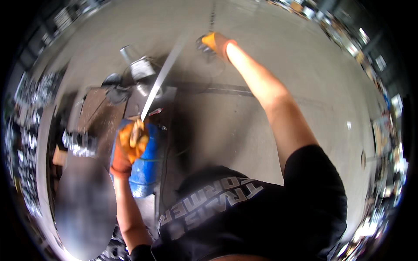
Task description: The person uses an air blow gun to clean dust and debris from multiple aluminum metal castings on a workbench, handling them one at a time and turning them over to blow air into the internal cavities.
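Note:
My left hand (133,140), in an orange glove, is closed around the near end of a long, flat, pale strip (162,78). The strip slants up and away to the right, its far end smeared by motion. Below this hand stands a blue drum-like container (146,174). Out ahead at arm's length, my right hand (213,43) wears an orange and dark grey glove. Its fingers look curled, and what they hold is blurred. A dark chain-like line (212,19) runs from near that hand toward the top edge.
Beyond my left hand is a machine with a pale box-shaped part (142,68), beside a brown board (102,111). Shiny metal parts (80,142) lie at the left, near a blurred grey oval (85,209). Stacked goods (379,135) line the right side of the concrete floor (244,130).

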The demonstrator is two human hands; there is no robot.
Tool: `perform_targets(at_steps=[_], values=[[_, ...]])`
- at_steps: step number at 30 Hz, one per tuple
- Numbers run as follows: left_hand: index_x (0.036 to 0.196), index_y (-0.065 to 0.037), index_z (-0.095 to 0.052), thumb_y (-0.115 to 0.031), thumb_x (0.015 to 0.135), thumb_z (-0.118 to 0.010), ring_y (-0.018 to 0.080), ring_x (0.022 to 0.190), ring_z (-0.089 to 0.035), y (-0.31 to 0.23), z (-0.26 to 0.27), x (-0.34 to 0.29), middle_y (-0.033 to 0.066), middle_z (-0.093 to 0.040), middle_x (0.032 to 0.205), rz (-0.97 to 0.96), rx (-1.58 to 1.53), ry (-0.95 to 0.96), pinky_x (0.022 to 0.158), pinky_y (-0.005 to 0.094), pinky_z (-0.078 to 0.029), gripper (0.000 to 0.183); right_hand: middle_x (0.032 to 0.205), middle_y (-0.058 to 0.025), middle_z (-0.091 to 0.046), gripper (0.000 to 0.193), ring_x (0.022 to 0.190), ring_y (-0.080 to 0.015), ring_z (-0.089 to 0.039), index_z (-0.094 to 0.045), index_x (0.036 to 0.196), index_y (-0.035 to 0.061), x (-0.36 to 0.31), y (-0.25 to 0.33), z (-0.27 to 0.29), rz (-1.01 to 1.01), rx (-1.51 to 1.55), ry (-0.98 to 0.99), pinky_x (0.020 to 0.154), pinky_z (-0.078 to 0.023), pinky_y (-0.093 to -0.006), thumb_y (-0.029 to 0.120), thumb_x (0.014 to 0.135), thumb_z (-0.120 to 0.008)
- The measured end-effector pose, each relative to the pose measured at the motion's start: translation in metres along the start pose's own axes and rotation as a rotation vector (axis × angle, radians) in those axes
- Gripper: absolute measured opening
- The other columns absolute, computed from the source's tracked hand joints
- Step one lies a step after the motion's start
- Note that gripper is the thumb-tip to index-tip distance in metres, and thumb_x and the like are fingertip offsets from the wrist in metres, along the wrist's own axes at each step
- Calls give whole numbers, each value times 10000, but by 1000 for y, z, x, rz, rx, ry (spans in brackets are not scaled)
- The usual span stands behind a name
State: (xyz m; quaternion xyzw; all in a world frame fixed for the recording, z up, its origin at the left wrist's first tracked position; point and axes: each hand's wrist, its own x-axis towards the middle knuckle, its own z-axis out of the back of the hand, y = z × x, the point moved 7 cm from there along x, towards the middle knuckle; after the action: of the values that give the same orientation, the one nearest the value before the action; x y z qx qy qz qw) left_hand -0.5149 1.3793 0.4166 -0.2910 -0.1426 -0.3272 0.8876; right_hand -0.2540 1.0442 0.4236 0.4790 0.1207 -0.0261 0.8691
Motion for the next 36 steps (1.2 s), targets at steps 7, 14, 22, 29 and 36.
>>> perform_targets(at_steps=[7,14,22,29,36], values=[[943,-40,-683,-81,726,-707,257,726,-665,-11,2,-64,56,-672,765,25,-390,394,705,338,-517,222,897,89,-677,255,759,-39,-601,-669,1026,194,-60,-34,102,-128,44,-265,674,-454,-234,319,939,-466],[1321,-61,-448,-281,937,-596,220,1076,-577,193,43,-180,111,-567,1217,642,-809,-883,877,336,-499,466,905,16,-668,218,788,-93,-600,-646,1009,134,-91,-89,-16,-146,101,16,720,-442,-265,276,914,-510],[1009,-12,-637,-250,809,-698,245,828,-618,374,117,-349,114,-666,920,1655,-85,-1251,700,385,-493,317,885,-32,-696,253,753,-132,-618,-659,1078,83,-255,-302,-189,-479,149,256,632,-446,-270,225,912,-530],[1380,-214,-396,-463,801,-687,347,1300,-415,346,44,-345,120,-500,1331,1796,-13,-1058,1003,483,-384,695,848,-52,-685,152,788,-157,-630,-693,918,69,-467,-376,-196,-806,-139,103,693,-491,-279,93,779,-636],[1511,-292,-204,-680,862,-421,318,1458,-127,318,-137,-340,95,-151,1587,1536,580,89,1171,461,-97,786,949,-47,-698,184,891,-205,-656,-716,928,128,-589,-397,-208,-691,-648,465,758,-522,-310,110,761,-641]])
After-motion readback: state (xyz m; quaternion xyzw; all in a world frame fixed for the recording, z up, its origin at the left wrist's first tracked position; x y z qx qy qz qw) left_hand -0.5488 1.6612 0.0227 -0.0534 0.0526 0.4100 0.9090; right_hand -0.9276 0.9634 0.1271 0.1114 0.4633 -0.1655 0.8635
